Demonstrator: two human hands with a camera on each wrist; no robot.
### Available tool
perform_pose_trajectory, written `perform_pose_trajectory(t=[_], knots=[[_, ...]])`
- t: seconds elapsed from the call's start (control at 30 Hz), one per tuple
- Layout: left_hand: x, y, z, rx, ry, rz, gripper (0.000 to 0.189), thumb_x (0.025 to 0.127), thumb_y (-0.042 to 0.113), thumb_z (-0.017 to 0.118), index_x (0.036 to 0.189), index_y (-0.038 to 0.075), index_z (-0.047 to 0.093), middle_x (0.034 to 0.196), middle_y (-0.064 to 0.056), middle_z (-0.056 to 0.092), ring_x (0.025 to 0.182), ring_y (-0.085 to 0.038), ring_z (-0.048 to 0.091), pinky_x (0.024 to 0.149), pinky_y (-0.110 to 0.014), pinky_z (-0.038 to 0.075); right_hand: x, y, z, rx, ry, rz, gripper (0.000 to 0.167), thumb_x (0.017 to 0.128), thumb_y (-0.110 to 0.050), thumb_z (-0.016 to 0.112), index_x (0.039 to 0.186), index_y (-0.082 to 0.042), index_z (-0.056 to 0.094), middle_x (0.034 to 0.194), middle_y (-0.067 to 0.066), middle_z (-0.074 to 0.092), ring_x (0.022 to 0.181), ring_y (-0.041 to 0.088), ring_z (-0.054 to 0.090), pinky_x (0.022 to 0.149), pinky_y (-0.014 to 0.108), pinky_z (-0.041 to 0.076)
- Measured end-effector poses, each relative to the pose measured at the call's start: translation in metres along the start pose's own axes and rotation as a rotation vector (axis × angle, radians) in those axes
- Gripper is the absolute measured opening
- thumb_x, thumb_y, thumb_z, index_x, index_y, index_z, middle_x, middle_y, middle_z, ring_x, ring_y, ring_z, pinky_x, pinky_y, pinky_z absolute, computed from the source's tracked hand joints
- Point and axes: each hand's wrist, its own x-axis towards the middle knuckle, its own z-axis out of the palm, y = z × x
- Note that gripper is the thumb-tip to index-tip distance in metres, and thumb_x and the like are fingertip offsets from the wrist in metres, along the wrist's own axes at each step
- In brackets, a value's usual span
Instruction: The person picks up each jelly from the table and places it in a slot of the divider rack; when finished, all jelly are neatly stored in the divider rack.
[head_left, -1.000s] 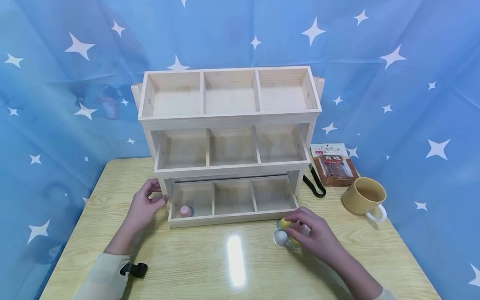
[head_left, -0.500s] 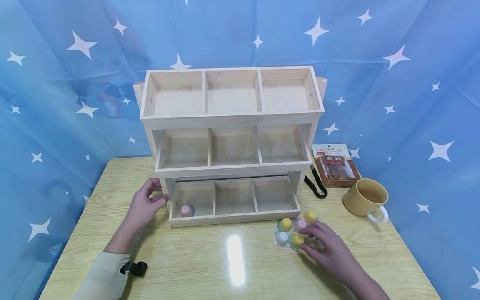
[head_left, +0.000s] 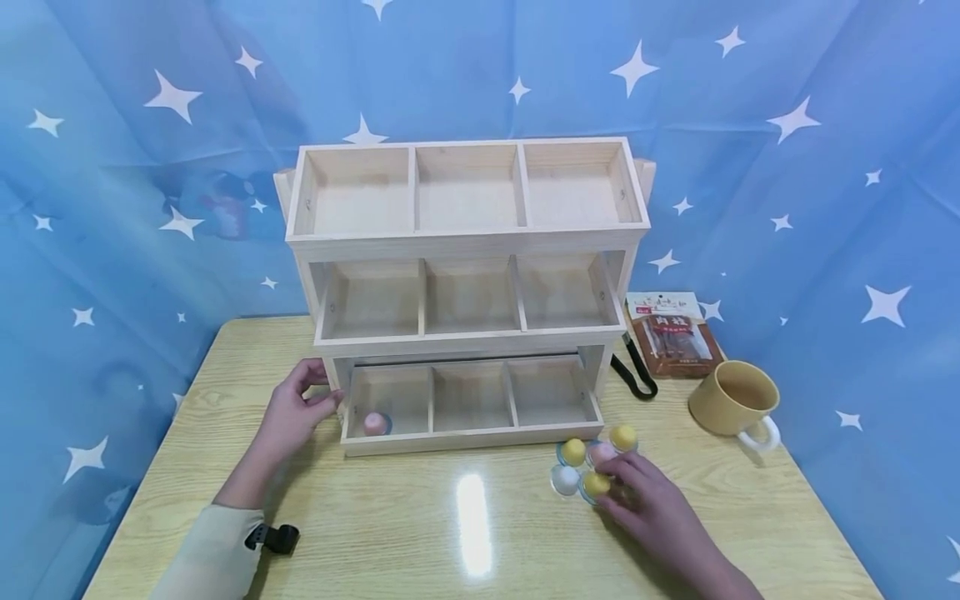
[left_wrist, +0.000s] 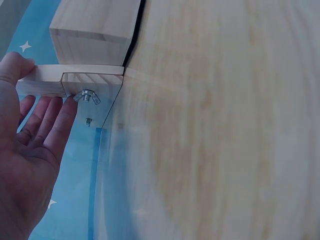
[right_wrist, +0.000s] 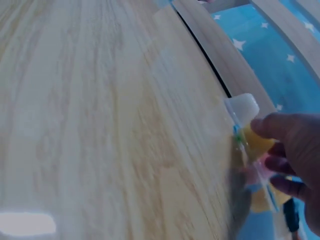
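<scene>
My left hand grips the left upright of a pale wooden three-tier shelf; in the left wrist view the thumb lies on one side of the wooden post and the fingers on the other, near a wing nut. At the shelf's front right corner, my right hand pinches a small yellow jelly cup between thumb and fingers. Beside it stand a white jelly cup, a pink one and two more yellow ones, all dome up. Another pink jelly cup sits in the bottom tray's left compartment.
A yellow mug with a white handle stands at the right. Behind it lie a brown food packet and a black-handled tool, partly hidden by the shelf. A blue starry cloth surrounds the wooden table.
The right hand has drawn back from over the jelly cups, uncovering the pink and far yellow ones, and its fingers have come round the nearest yellow cup. The left hand keeps its hold.
</scene>
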Motion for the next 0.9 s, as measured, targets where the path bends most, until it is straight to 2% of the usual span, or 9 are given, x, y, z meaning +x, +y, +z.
perform_pose_trajectory(t=[0.13,0.27,0.47,0.6,0.77,0.9], knots=[[0.000,-0.001,0.001,0.006,-0.001,-0.005,0.046,0.103,0.003,0.076,0.145,0.000,0.057,0.136,-0.022,0.064,0.120,-0.011,0.063,0.096,-0.022,0.061,-0.001,-0.005,0.002,0.013,-0.059,0.040,0.049,0.081,-0.004,0.098,0.117,-0.018,0.069,0.109,-0.012,0.061,0.090,0.005,0.058,0.074,0.019,0.053],[-0.001,0.000,0.000,0.010,0.001,-0.009,0.045,0.103,0.003,0.076,0.144,0.000,0.057,0.135,-0.021,0.064,0.120,-0.013,0.063,0.096,-0.022,0.062,-0.001,-0.006,0.003,0.025,-0.079,0.044,0.049,0.082,-0.001,0.097,0.116,-0.019,0.066,0.106,-0.012,0.058,0.088,0.005,0.055,0.070,0.021,0.052],[0.000,0.000,0.001,0.013,-0.001,-0.011,0.046,0.103,0.003,0.076,0.145,-0.001,0.057,0.136,-0.021,0.064,0.121,-0.015,0.062,0.097,-0.022,0.061,-0.001,-0.003,0.001,-0.005,-0.028,0.001,0.051,0.078,0.001,0.097,0.118,-0.017,0.071,0.110,-0.011,0.063,0.091,0.006,0.058,0.079,0.012,0.048],[0.001,0.000,0.001,0.016,0.002,-0.006,0.046,0.103,0.003,0.076,0.144,-0.001,0.057,0.135,-0.021,0.064,0.121,-0.015,0.062,0.097,-0.020,0.060,0.000,-0.001,-0.003,-0.010,0.037,-0.038,0.054,0.074,0.002,0.094,0.122,-0.013,0.075,0.114,-0.009,0.069,0.094,0.010,0.055,0.082,0.014,0.045],[0.001,0.000,0.001,-0.003,0.002,0.003,0.045,0.102,0.001,0.076,0.144,-0.002,0.057,0.133,-0.022,0.064,0.120,-0.014,0.063,0.097,-0.021,0.060,0.008,-0.002,-0.006,0.070,0.072,-0.046,0.052,0.076,0.003,0.089,0.125,-0.010,0.076,0.123,-0.001,0.074,0.101,0.016,0.056,0.088,0.020,0.044],[0.001,-0.001,0.001,-0.011,0.000,0.003,0.046,0.102,0.000,0.075,0.144,-0.002,0.056,0.134,-0.023,0.063,0.120,-0.013,0.063,0.097,-0.022,0.061,0.016,-0.004,-0.006,0.147,0.083,-0.025,0.050,0.079,0.006,0.087,0.125,-0.010,0.077,0.123,0.001,0.074,0.111,0.016,0.059,0.100,0.018,0.046]])
